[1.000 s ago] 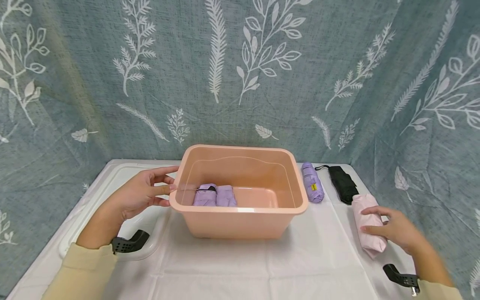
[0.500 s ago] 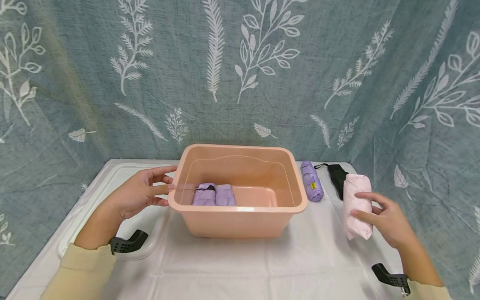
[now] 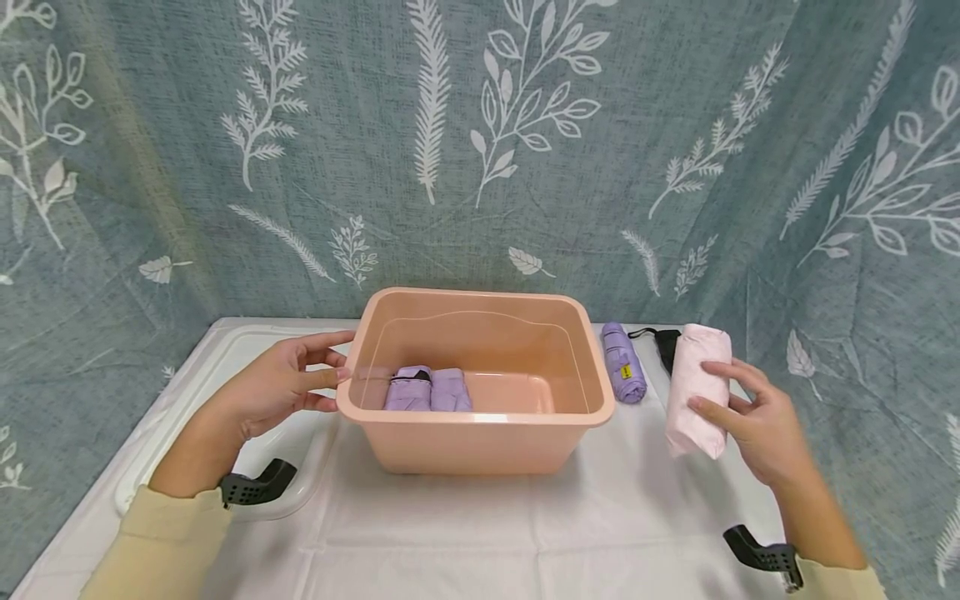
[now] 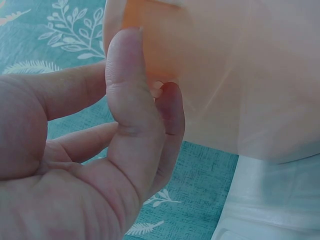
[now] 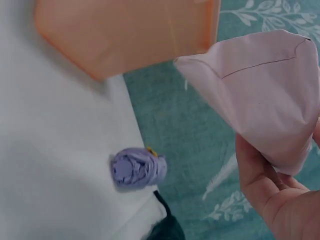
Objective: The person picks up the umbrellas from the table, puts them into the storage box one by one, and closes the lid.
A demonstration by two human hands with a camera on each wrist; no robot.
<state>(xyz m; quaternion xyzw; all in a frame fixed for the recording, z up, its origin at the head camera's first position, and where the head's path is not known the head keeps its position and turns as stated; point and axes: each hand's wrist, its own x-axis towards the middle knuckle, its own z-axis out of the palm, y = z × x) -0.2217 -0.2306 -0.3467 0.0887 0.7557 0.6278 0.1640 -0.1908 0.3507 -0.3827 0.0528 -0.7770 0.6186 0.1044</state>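
Note:
A peach plastic bin (image 3: 480,446) stands on the white-covered table. My left hand (image 3: 281,383) holds its left rim, with the thumb and the fingers on either side in the left wrist view. My right hand (image 3: 761,421) grips a pale pink folded umbrella (image 3: 697,383), raised above the table to the right of the bin. In the right wrist view the umbrella's fabric end (image 5: 265,85) faces the camera, and the fingers curl round its lower side. Two lilac folded umbrellas (image 3: 450,392) lie side by side on the left of the bin's floor.
Another lilac folded umbrella (image 3: 624,367) with a yellow tag lies just right of the bin. Beside it is a black folded umbrella (image 3: 666,346) with a strap, partly hidden by the pink one. A white lid (image 3: 258,446) lies under my left forearm. Patterned curtain (image 3: 480,167) encloses the table.
My right hand has lifted the pink folded umbrella off the table and moved it left and away from me, partly covering the black one. The left hand has stayed at the rim.

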